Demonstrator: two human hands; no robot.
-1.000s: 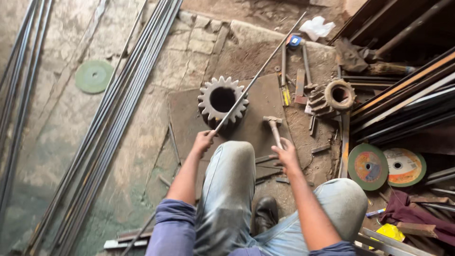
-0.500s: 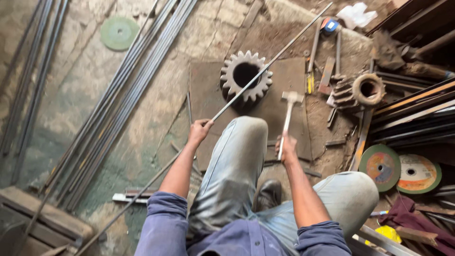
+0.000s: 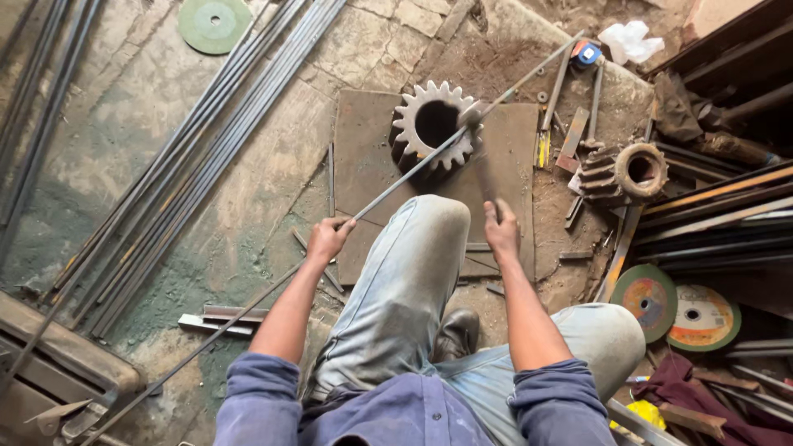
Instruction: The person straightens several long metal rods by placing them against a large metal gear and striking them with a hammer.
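Left hand (image 3: 329, 238) closed around a long thin rod (image 3: 396, 183), gripping it partway along. The rod runs diagonally from lower left by the floor up past the hand, across the top of a big gear (image 3: 435, 125) and on toward the upper right. Right hand (image 3: 501, 232) wrapped on a hammer (image 3: 481, 157) handle, the head blurred and sitting right at the rod over the gear rim (contact can't be told through the blur). Gear stands on a flat steel plate (image 3: 363, 157) on the floor, just ahead of the person's raised knee (image 3: 429, 223). A smaller gear (image 3: 628, 171) lies to the right, well apart. A bundle of rods (image 3: 206, 157) lies to the left, cutting discs (image 3: 671, 304) at lower right.
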